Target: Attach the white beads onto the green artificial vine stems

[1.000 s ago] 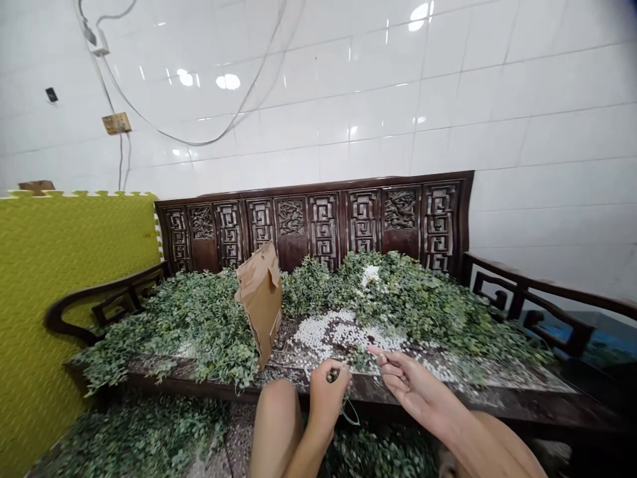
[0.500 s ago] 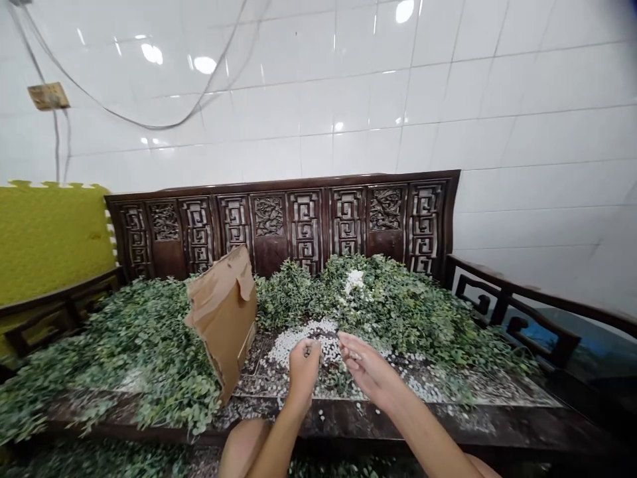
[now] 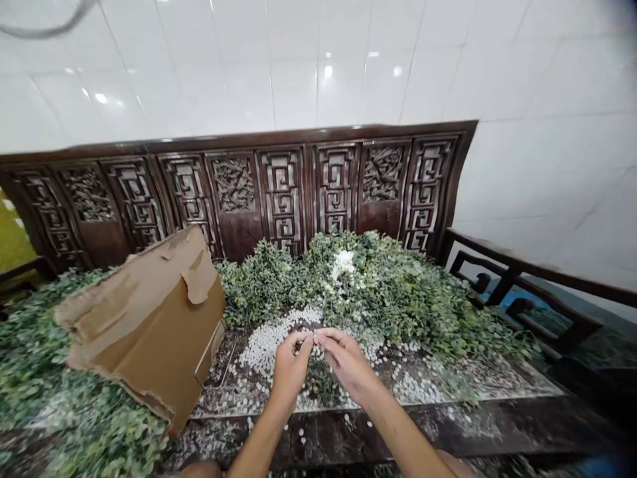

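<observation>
My left hand (image 3: 290,368) and my right hand (image 3: 348,365) meet fingertip to fingertip over the bench seat. Both are closed in a pinch. A tiny whitish piece seems to lie between the fingertips, too small to name. Just behind the hands spreads a heap of small round white pieces (image 3: 263,342). Below them lies a small green sprig (image 3: 323,385) on the seat. Leafy green foliage (image 3: 398,292) is piled against the backrest, with a white clump (image 3: 343,264) on top of it.
A torn cardboard box (image 3: 164,332) stands on the left, with more foliage (image 3: 109,418) around it. The dark carved bench back (image 3: 233,222) runs along the tiled wall (image 3: 249,79). A wooden armrest (image 3: 537,272) bounds the right side. White pieces are scattered towards the front edge.
My hands, apart before, have come together at the fingertips. The view has moved closer to the bench, and the cardboard box appears larger and farther left.
</observation>
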Demonstrator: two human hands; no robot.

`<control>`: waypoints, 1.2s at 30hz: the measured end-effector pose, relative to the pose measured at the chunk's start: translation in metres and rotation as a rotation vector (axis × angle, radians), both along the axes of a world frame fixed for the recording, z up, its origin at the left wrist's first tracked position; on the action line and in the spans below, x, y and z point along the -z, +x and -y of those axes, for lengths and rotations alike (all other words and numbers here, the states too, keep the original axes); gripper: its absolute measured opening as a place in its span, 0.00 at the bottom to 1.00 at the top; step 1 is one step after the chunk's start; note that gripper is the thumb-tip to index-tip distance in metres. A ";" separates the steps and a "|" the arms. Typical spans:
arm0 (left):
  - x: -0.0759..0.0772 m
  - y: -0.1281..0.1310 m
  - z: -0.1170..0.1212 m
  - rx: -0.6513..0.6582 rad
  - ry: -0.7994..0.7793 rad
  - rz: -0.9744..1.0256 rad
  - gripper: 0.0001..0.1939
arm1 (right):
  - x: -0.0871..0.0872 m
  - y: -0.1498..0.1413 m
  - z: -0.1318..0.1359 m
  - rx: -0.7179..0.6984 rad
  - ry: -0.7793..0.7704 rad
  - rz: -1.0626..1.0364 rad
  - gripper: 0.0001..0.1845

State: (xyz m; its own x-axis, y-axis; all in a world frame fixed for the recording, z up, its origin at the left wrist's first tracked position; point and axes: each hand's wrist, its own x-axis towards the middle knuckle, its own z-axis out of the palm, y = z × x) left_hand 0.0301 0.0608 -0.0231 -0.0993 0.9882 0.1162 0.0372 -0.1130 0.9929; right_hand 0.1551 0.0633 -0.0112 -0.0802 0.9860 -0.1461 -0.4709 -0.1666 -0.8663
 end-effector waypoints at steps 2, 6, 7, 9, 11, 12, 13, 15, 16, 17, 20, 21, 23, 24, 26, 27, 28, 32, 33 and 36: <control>0.001 -0.003 0.004 0.020 -0.042 0.002 0.15 | 0.005 0.002 0.002 -0.039 -0.001 0.072 0.15; 0.000 -0.008 0.014 0.065 -0.151 0.041 0.13 | 0.015 0.005 0.010 -0.069 -0.030 0.133 0.14; 0.000 -0.009 0.015 0.073 -0.184 0.067 0.13 | 0.017 0.006 0.011 -0.060 -0.050 0.135 0.14; 0.002 -0.009 0.018 0.009 -0.234 0.103 0.13 | 0.021 0.007 0.015 -0.042 -0.105 0.109 0.14; 0.003 -0.009 0.020 -0.030 -0.268 0.088 0.14 | 0.023 0.007 0.018 -0.030 -0.163 0.058 0.15; 0.003 -0.009 0.021 -0.025 -0.272 0.073 0.13 | 0.024 0.007 0.019 -0.024 -0.185 0.034 0.16; 0.003 -0.010 0.022 -0.010 -0.274 0.063 0.12 | 0.024 0.006 0.020 -0.021 -0.201 0.013 0.16; 0.002 -0.010 0.022 0.024 -0.278 0.062 0.11 | 0.025 0.006 0.021 -0.018 -0.218 -0.014 0.16; 0.001 -0.011 0.023 0.035 -0.287 0.067 0.11 | 0.026 0.006 0.021 -0.019 -0.223 -0.021 0.17; 0.000 -0.011 0.023 0.040 -0.299 0.069 0.11 | 0.026 0.007 0.021 -0.019 -0.230 -0.023 0.16; -0.001 -0.012 0.023 0.035 -0.326 0.059 0.11 | 0.028 0.007 0.021 -0.009 -0.247 -0.007 0.17; -0.001 -0.013 0.023 0.030 -0.326 0.055 0.11 | 0.028 0.007 0.021 -0.004 -0.246 0.005 0.16; 0.000 -0.013 0.022 0.019 -0.321 0.052 0.12 | 0.029 0.005 0.021 0.001 -0.227 0.039 0.16; 0.002 -0.013 0.022 0.013 -0.319 0.050 0.12 | 0.029 0.005 0.021 0.001 -0.211 0.064 0.15; 0.004 -0.014 0.022 0.005 -0.319 0.043 0.12 | 0.029 0.003 0.022 0.005 -0.171 0.126 0.14; 0.005 -0.014 0.022 0.006 -0.326 0.038 0.13 | 0.029 0.002 0.022 0.007 -0.148 0.158 0.13; 0.006 -0.014 0.023 0.011 -0.338 0.032 0.14 | 0.029 0.001 0.022 0.012 -0.125 0.185 0.13; 0.007 -0.014 0.023 0.034 -0.391 0.038 0.16 | 0.031 -0.001 0.023 0.015 -0.071 0.231 0.12; 0.007 -0.013 0.023 0.032 -0.393 0.054 0.16 | 0.031 -0.002 0.023 0.015 -0.068 0.232 0.12; 0.008 -0.013 0.023 0.021 -0.394 0.110 0.15 | 0.034 -0.003 0.022 0.027 -0.080 0.226 0.13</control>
